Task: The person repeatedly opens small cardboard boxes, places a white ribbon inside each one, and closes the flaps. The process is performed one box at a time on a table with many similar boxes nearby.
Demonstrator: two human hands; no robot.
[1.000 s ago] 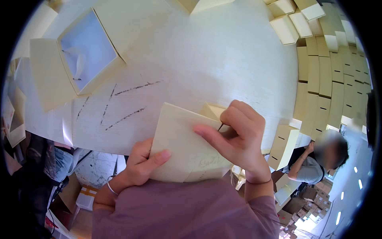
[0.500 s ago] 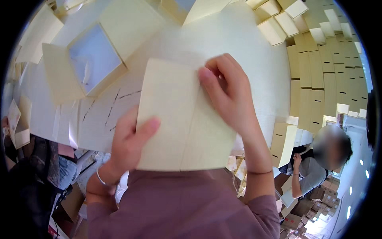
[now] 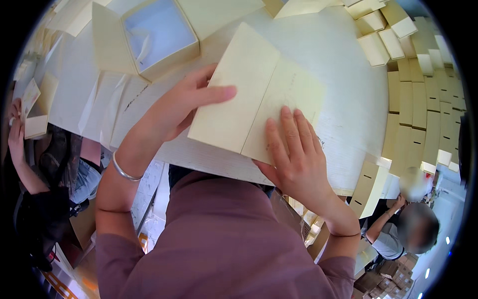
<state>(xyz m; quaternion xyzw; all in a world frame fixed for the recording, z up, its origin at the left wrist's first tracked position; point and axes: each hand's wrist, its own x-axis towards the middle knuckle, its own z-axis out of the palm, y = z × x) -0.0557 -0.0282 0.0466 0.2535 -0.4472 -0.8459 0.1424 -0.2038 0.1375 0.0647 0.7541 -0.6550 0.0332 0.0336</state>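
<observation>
A cream cardboard box (image 3: 239, 94) with a seam running across its top is tilted over the table in front of me. My left hand (image 3: 199, 99) grips its left side, thumb on the top face and the other fingers mostly hidden behind the edge. On the panel right of the seam lies my right hand (image 3: 296, 149), fingers stretched out flat and thumb by the near edge. An open cream box (image 3: 174, 55) with a pale blue inside stands beyond my left hand, a small whitish strip (image 3: 144, 50) inside it.
Stacked cream boxes (image 3: 418, 104) line the right side, with more piled at the far right (image 3: 381, 42). Another person's hands (image 3: 17, 124) hold an open box (image 3: 39, 112) at the left. A second person (image 3: 388, 224) is at the right. Dark marks (image 3: 135, 97) streak the white table (image 3: 179, 154).
The box has turned and moved farther away from me. My right hand has come from its far edge down flat onto its right panel. The view has shifted.
</observation>
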